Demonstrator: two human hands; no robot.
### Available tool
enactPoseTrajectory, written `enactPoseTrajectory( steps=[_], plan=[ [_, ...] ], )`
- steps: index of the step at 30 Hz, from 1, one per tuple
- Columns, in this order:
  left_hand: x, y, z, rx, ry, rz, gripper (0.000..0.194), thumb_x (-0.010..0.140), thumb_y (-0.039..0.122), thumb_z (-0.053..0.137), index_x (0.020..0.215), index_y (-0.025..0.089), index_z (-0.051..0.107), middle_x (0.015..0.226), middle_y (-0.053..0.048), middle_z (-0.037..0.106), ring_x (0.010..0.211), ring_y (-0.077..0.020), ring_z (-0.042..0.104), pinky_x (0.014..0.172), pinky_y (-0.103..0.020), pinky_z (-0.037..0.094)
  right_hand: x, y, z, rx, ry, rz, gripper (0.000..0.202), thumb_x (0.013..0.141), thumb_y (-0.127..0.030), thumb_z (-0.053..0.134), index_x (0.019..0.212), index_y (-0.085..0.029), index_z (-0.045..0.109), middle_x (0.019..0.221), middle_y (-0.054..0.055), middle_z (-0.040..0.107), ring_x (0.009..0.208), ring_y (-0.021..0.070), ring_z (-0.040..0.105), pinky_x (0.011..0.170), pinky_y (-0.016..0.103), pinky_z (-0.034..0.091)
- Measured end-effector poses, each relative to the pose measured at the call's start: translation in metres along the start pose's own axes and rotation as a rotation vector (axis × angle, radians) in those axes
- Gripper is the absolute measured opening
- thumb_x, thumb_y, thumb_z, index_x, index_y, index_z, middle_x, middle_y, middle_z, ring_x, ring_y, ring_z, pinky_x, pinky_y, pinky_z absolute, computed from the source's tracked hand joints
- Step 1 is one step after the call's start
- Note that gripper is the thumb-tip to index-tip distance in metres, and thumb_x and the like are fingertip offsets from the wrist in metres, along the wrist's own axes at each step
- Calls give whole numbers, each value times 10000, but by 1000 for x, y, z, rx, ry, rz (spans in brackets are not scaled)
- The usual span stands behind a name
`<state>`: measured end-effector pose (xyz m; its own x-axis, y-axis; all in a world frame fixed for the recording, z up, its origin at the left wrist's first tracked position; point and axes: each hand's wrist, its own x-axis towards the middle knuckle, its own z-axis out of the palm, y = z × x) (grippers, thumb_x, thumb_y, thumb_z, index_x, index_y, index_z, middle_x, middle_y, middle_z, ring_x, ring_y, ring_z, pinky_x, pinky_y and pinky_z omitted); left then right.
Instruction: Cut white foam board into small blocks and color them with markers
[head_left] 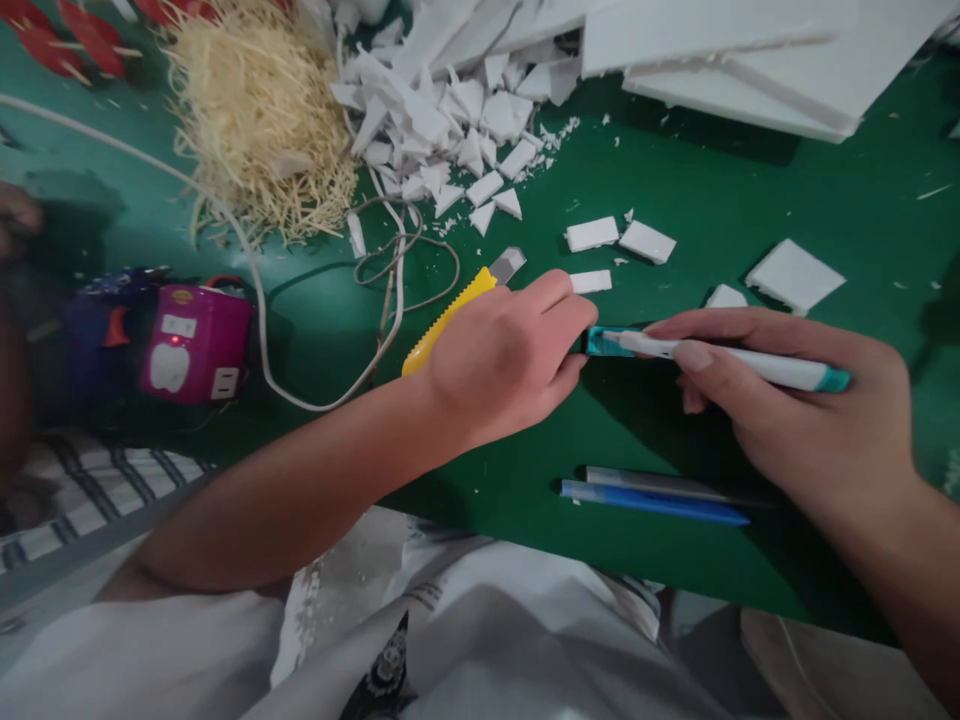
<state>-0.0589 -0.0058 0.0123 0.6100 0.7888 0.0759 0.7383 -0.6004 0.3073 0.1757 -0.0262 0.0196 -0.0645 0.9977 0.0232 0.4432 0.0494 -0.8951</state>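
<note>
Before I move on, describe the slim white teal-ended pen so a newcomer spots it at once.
Start at the green tabletop, then find the bare right hand at the picture's right. It grips the slim white teal-ended pen. Unlike the slender blue pen and slender grey pen lying nearby, this one is white and held.

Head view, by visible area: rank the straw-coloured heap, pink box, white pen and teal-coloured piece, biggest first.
1. Straw-coloured heap
2. Pink box
3. White pen, in the right hand
4. Teal-coloured piece, at the left hand; its full size is unclear
</note>
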Motion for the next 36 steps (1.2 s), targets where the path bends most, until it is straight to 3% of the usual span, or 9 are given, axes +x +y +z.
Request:
enactPoseTrajectory(
  steps=[13, 19, 23, 26, 31, 36],
  plan=[
    [1, 1, 0, 8, 9, -1, 165, 1015, 215, 561, 1079, 159, 702, 1046, -84, 698, 914, -236, 719, 755, -347, 535, -3, 7, -1, -7, -3, -25, 96, 895, -421, 840, 930, -344, 885, 631, -16, 707, 492, 154, 594, 455, 295, 491],
    [1, 1, 0, -4, 8, -7, 175, 1020, 209, 544, 1080, 156, 700, 1060, -93, 701, 919, -245, 719, 751, -356, 540, -2, 5, 0, -15, -19, -17, 115, 889, -427, 840, 930, -330, 888, 586, -25, 662, 489, 142, 589, 465, 276, 512],
    [0, 0, 0, -8, 13, 4, 184, 1022, 211, 540, 1078, 152, 704, 1055, -94, 704, 912, -244, 719, 733, -349, 532, -1, -6, -1, 4, -22, 55, 92, 859, -363, 836, 806, -294, 864, 567, -19, 671, 490, 144, 590, 484, 288, 503],
    [0, 0, 0, -9, 15, 12, 189, 1019, 210, 543, 1087, 151, 710, 1048, -93, 705, 890, -239, 715, 732, -346, 528, 0, -9, -3, 54, 57, 64, 112, 859, -288, 798, 763, -266, 850, 556, -8, 676, 479, 148, 584, 491, 311, 474],
    [-1, -1, 0, -2, 60, 48, 220, 1015, 188, 521, 1094, 146, 722, 1019, -87, 708, 838, -231, 702, 706, -340, 517, 2, 0, -5, 211, 233, -80, 123, 893, -219, 774, 883, -269, 885, 711, 21, 753, 535, 169, 636, 531, 358, 471],
    [-2, -3, 1, -35, 65, 53, 205, 1013, 192, 530, 1095, 150, 713, 1042, -92, 712, 875, -235, 707, 736, -343, 528, 3, 4, -7, 232, 265, -93, 150, 893, -175, 759, 874, -260, 880, 729, 21, 756, 528, 164, 641, 503, 353, 462]
  ],
)
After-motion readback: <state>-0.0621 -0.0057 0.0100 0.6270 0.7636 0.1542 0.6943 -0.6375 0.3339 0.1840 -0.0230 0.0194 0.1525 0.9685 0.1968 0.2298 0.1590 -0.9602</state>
